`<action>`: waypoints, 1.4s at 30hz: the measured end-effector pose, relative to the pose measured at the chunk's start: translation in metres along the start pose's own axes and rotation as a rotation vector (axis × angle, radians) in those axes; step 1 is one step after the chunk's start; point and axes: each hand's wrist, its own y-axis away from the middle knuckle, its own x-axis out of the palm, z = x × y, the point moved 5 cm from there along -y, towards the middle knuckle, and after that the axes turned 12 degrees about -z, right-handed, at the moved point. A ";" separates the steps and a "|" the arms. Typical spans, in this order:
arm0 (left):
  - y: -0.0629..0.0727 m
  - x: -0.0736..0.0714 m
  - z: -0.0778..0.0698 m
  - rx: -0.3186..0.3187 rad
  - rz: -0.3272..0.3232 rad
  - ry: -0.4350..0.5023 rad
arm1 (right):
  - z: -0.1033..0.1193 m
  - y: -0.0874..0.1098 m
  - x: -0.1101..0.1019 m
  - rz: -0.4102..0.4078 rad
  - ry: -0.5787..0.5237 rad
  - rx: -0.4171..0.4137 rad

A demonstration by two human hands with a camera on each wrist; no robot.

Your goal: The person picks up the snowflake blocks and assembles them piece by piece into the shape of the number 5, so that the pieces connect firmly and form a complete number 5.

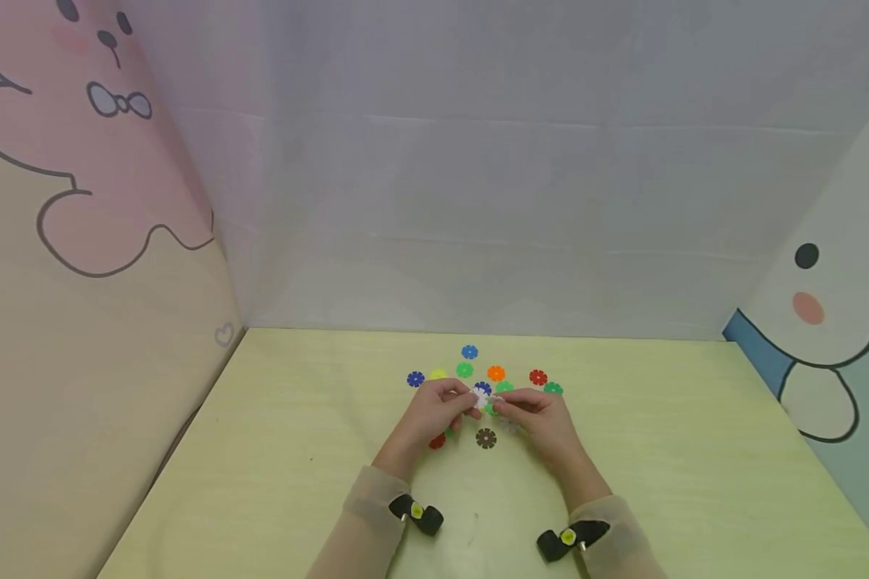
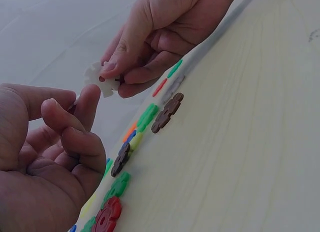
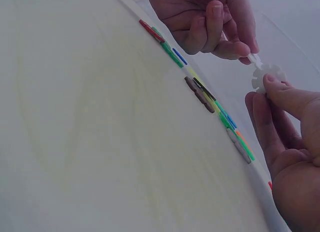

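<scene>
Both hands are raised close together over the table, fingertips facing each other. My right hand (image 1: 543,422) pinches a white notched plastic disc (image 3: 259,78) between thumb and fingers; its toothed rim and small centre hole show in the left wrist view. Between the thumb and finger of my left hand (image 1: 434,408) is a second white notched disc (image 3: 254,59), seen nearly edge-on in the right wrist view and mostly covered by the fingers. The rims of the two discs meet or overlap in that view. A brown notched disc (image 1: 486,438) lies on the table below the hands.
Several more notched discs lie around the hands: a blue disc (image 1: 469,352), an orange disc (image 1: 496,373), a red disc (image 1: 538,377), and a dark blue disc (image 1: 415,379) among them. The pale table (image 1: 297,450) ends at a white curtain (image 1: 442,273) behind.
</scene>
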 end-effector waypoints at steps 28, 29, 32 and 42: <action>-0.003 0.004 0.004 0.036 0.036 0.103 | 0.008 0.000 -0.003 -0.013 0.143 -0.268; -0.003 0.004 0.004 0.038 0.040 0.106 | 0.009 0.000 -0.002 -0.015 0.147 -0.269; -0.003 0.005 0.005 0.032 0.058 0.126 | 0.011 0.002 -0.002 -0.018 0.151 -0.274; -0.002 -0.004 0.007 0.039 0.107 0.056 | 0.011 0.006 0.004 0.087 0.126 -0.350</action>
